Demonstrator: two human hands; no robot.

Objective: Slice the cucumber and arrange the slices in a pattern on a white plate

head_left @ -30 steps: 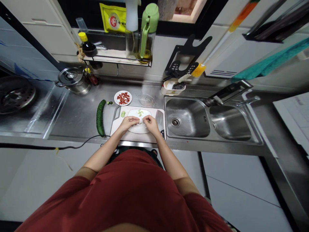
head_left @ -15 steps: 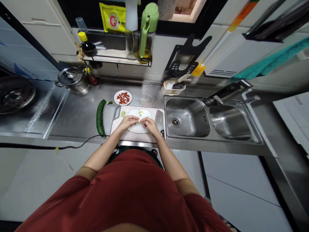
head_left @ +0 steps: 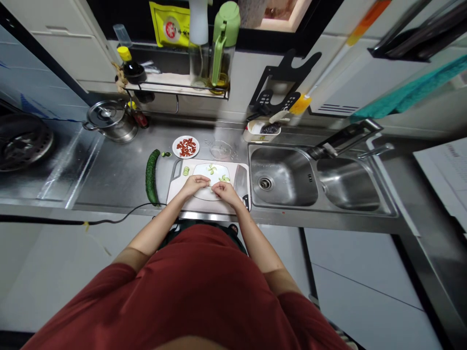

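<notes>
Yellow red-emblemed packet (head_left: 170, 23) beyond hands (head_left: 194, 185)

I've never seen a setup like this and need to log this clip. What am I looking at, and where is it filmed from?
There is no machine here: a person works with bare hands. The camera sits on their head, looking forward and down, so their red shirt fills the bottom. The left hand and right hand are close together over a white plate on a cutting board. Pale green pieces lie on the plate; a knife lies on the board. A cucumber lies left of the board. Anything between the fingers is too small to identify.
</notes>
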